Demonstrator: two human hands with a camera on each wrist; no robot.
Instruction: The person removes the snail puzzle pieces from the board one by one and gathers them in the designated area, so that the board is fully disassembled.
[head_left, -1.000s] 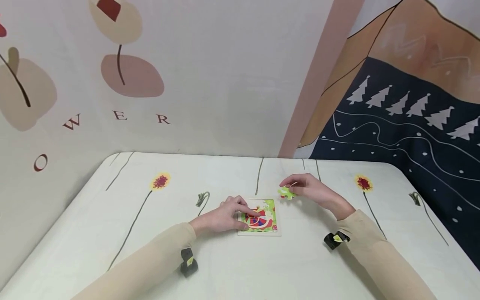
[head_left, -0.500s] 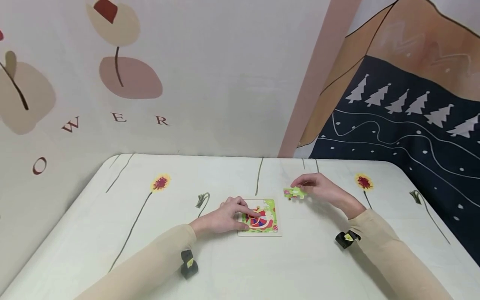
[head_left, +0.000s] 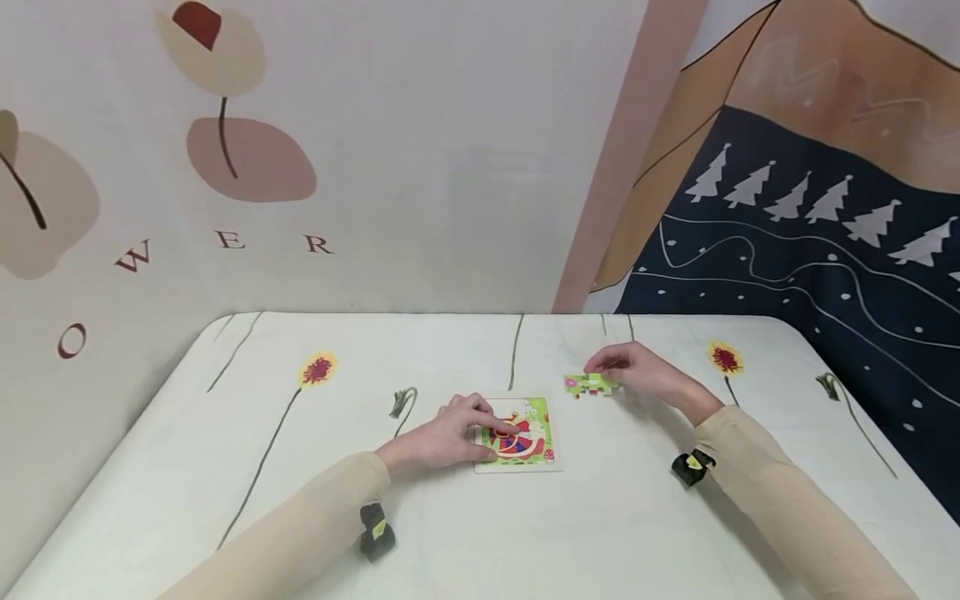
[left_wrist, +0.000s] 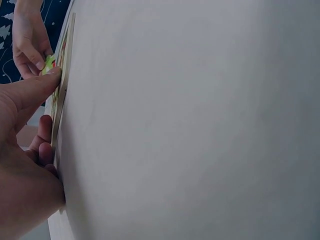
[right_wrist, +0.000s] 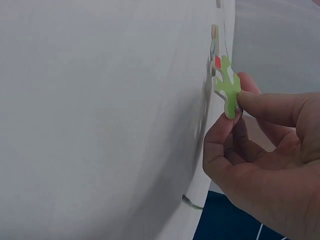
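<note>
I've got the R hand [head_left: 637, 371] pinching a green jigsaw pc [right_wrist: 228, 92], just R of frame ctr; my L hand [head_left: 450, 435], thumb & index apart, rests on the puzzle board [head_left: 521, 468], lower ctr, on the tabletop [head_left: 450, 533].

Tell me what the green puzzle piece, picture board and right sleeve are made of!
Green puzzle piece: maybe wood or card, smoothly printed; its edge looks pale. Picture board: probably wood, printed, with a pale rim. Right sleeve: likely matte cloth; it wrinkles.

The right hand [right_wrist: 282, 167] pinches a green puzzle piece [right_wrist: 230, 89].
</note>
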